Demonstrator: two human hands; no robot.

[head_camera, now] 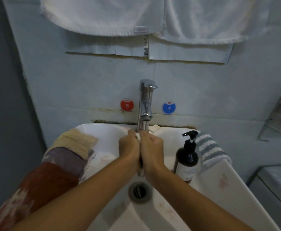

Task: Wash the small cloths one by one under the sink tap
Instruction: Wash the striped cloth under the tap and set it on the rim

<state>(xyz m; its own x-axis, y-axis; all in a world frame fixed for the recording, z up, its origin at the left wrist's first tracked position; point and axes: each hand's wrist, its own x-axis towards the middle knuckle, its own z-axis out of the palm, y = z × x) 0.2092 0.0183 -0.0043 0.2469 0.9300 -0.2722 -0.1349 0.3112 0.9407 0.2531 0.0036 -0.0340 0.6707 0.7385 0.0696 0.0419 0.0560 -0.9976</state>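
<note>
Head view: a white ceramic sink below a pale blue wall, with both forearms reaching in over the basin.
Left hand: fingers curled round a small pale cloth, pressed against the other hand under the spout.
Right hand: fingers curled round the same cloth, knuckles up.
Small pale cloth: bunched between the two hands over the basin; only a white fold shows at the top and a grey tail hangs below the wrists, above the round metal drain.
Chrome single-lever tap: upright at the back of the sink, its spout ending just above the hands.
Round red sticker: left of the tap, reads "OYO" over a white character.
Round blue sticker: right of the tap, "OYO" over a white character.
Dark pump bottle: stands on the sink's right rim; its pale label is too blurred to read.
Striped grey-and-white cloth: draped over the right rim, just beside the bottle.
Beige, purple and rust-red cloths: overlapping along the left rim.
White hanging towels: above, one with a small unreadable tag.
</note>
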